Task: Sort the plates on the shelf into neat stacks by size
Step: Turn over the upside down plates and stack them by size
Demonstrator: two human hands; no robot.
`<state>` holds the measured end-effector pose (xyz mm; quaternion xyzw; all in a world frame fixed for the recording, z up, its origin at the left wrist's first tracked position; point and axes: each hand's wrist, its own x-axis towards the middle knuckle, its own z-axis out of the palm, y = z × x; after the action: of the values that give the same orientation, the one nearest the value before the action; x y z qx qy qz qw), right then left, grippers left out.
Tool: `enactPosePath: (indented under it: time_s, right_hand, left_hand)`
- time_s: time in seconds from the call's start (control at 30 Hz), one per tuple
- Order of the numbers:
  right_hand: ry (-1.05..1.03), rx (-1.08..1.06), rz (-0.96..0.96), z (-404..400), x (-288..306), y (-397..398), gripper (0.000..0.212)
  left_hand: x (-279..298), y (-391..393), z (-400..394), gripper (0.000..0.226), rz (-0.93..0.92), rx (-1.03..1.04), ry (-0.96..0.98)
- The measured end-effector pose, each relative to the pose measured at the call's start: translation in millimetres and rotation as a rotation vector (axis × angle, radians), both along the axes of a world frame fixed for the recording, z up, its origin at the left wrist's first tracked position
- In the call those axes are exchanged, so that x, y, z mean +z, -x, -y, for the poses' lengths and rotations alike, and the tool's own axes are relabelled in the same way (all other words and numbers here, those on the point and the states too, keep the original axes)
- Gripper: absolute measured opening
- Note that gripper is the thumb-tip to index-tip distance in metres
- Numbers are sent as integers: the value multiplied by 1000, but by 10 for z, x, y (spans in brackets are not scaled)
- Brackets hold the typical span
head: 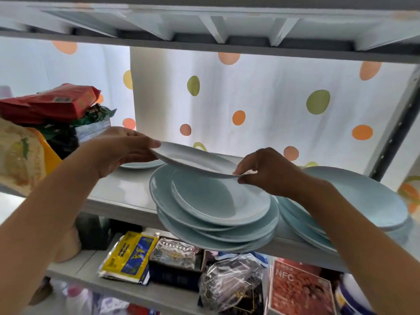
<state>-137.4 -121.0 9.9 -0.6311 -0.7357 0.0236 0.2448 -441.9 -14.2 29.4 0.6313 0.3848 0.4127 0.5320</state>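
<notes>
**Both hands hold 1 plate above the middle stack**

Person's left hand [123, 151] grips the pale plate [193, 161] at its 9 o'clock rim, thumb on top, fingers curled under. Right hand [270, 171] pinches the same plate at its 3 o'clock rim, fingertips curled over the edge. Plate is tilted, left side higher, in the air just above the middle stack [211, 212].

Middle stack: pale blue plates, uneven, offset from each other, overhanging the front edge of the shelf [118, 192]. Smaller plate sits on top of wider ones.

At 3 o'clock of it, a second stack [363, 201] of large blue plates, partly hidden by the right forearm. At 10 o'clock, behind the left hand, 1 more plate [138, 165] lies flat on the shelf; only its edge shows.

Far left of the shelf: red bag [50, 103]. Behind: white curtain with coloured dots [261, 98]. Lower shelf holds a yellow packet [129, 255] and a red NFC box [300, 289].
</notes>
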Motion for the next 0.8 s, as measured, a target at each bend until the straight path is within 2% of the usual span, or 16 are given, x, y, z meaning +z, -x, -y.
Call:
enactPosePath:
  time_s: [0.03,0.13,0.17,0.33,0.53,0.7,0.8]
  right_hand:
    - [14,2,19,-1,-33,12,15]
    - [31,12,45,-12,-118,23,16]
    - [34,17,45,-9,-133,21,17]
    - [47,62,114,-28,-222,2,18]
    - [138,49,256,-35,-274,23,36]
    - [199,36,206,-29,-227,43,49]
    - [168,4,171,-34,-165,74,51]
  left_hand:
    - [-32,12,9,85,-13,20,12]
    - [-114,10,50,37,-30,90,43]
    - [-140,11,56,29,-39,115,49]
    - [-186,46,73,24,-97,166,30]
    - [-256,25,48,18,-270,238,-61]
    - [-290,12,-8,25,-359,228,-102]
    - [-292,-11,-38,34,-379,237,-155]
